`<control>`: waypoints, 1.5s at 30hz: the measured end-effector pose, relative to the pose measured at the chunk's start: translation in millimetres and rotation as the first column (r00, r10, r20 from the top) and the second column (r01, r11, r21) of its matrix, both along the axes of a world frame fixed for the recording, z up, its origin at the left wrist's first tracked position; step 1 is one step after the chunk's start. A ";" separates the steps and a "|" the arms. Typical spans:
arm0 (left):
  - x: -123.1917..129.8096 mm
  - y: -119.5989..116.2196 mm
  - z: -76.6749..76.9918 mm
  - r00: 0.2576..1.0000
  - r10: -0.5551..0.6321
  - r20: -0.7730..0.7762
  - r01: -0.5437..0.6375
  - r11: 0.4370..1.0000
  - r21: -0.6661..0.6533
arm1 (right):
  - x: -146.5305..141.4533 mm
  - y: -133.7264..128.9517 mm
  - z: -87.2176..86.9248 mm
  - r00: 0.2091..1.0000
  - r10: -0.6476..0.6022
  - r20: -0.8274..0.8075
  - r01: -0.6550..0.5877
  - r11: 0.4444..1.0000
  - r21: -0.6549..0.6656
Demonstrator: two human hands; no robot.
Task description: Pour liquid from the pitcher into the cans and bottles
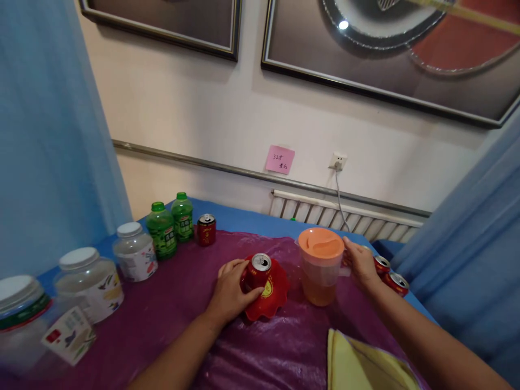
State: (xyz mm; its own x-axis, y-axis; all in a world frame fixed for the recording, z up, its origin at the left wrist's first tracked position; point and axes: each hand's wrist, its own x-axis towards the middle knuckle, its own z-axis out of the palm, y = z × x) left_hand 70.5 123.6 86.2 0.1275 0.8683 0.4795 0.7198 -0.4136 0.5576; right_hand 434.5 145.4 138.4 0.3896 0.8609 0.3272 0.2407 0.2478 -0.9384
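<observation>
My left hand (231, 290) is wrapped round a red can (259, 271) with an opened top, at the left part of a red scalloped plate (276, 298). To the right of the plate, my right hand (359, 260) is closed at the handle side of a clear pitcher (319, 276). An orange lid covers the pitcher, and amber liquid shows in its lower part. The pitcher is upright. Its handle is mostly hidden by my fingers.
Two green bottles (162, 232) and another red can (206, 230) stand at the back left, with several white-lidded jars (89, 284) nearer. Two cans (396, 283) are beyond my right forearm. A yellow cloth (365, 363) lies at the front right.
</observation>
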 end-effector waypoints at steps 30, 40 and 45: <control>6.6 -14.6 3.2 0.987 -0.160 0.023 0.161 0.986 -0.043 | -50.0 -31.2 60.2 0.897 0.154 0.414 -0.095 0.982 -0.161; 6.3 -15.7 6.5 0.986 -0.168 -0.004 0.167 0.983 -0.075 | -53.1 -29.6 63.1 0.878 0.153 0.454 -0.091 0.984 -0.156; 6.0 -15.3 5.0 0.983 -0.181 -0.008 0.180 0.981 -0.073 | -54.6 -30.2 64.7 0.878 0.157 0.452 -0.090 0.982 -0.166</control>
State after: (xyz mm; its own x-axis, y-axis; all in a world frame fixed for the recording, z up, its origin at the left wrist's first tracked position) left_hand 76.5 108.2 91.3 0.2917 0.8626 0.4134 0.6454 -0.4965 0.5805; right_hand 379.9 115.2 203.1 0.1111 0.9408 0.3202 0.6297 0.1826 -0.7551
